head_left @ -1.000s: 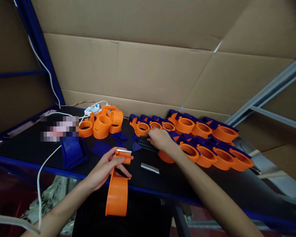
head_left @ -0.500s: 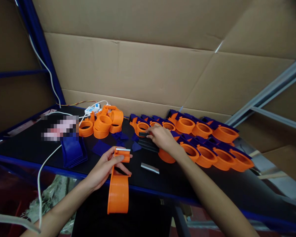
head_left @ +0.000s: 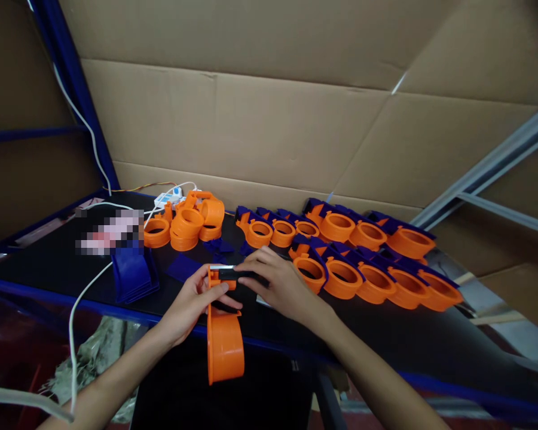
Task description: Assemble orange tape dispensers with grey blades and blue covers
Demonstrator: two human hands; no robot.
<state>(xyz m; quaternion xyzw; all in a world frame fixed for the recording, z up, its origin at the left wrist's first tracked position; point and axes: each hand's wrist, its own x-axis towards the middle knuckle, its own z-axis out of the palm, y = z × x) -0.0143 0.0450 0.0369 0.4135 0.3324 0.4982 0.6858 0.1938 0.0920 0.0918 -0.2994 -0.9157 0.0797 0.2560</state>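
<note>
My left hand (head_left: pixel 189 306) is closed on the arm of an orange plastic tape dispenser body (head_left: pixel 226 351), whose round ring hangs below the fingers. A silver serrated blade (head_left: pixel 223 267) lies along the top of its head. Between thumb and fingers, my right hand (head_left: pixel 275 276) pinches a black strip (head_left: pixel 228 275), held against the dispenser's head just under the blade's teeth. What the strip's far end looks like is hidden by the right hand. Partly covered by that hand, a flat silver piece (head_left: pixel 263 301) lies on the table.
Rows of orange-and-blue tape dispensers (head_left: pixel 343 278) fill the table's right side. Bare orange dispenser bodies (head_left: pixel 187 224) are piled at the back left, near a white power strip (head_left: pixel 168 197). Curved blue plastic parts (head_left: pixel 133 275) stand at left beside a white cable (head_left: pixel 83 301).
My right hand has come left from the dispenser rows, carrying the black strip to the orange dispenser. The dispenser in my left hand has shifted slightly right.
</note>
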